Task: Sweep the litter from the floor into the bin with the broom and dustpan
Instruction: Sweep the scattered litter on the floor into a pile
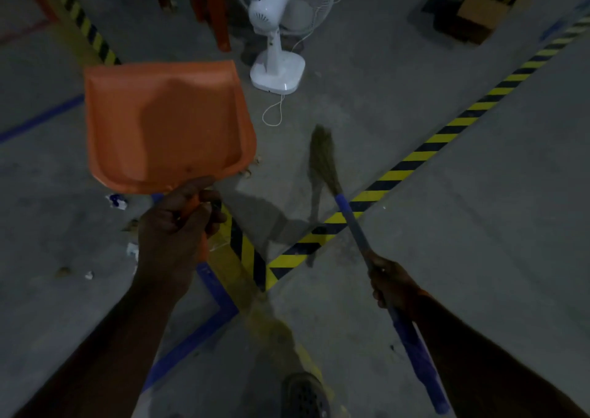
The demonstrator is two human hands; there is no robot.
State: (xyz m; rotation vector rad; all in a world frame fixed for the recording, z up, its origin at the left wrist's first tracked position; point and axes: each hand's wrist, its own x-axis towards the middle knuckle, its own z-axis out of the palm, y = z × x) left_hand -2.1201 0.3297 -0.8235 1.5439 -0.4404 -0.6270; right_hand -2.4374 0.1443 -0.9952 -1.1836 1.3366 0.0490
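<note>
- We look down from a head-worn camera at a dim grey concrete floor (447, 226) and our own two bare arms.
- Our left hand (178, 222) curls its fingers round the handle of an orange dustpan (166, 123), held up off the floor with its open pan facing us.
- Our right hand (391, 285) grips the blue handle of a broom (351, 213); its straw bristles point away from us, their tip blurred, and we cannot tell whether they touch the floor.
- Scraps of litter (117, 201) lie on the floor to the left, below the dustpan and near our left hand.
- Yellow-and-black hazard tape (424, 152) crosses the floor diagonally under the broom, and blue tape (220, 293) runs beside it nearer us.
- A white pedestal fan (277, 44) stands beyond the dustpan, its cord looped on the floor.
- A cardboard box (482, 8) sits at the upper right.
- A dark shoe (305, 395) shows at the bottom edge.
</note>
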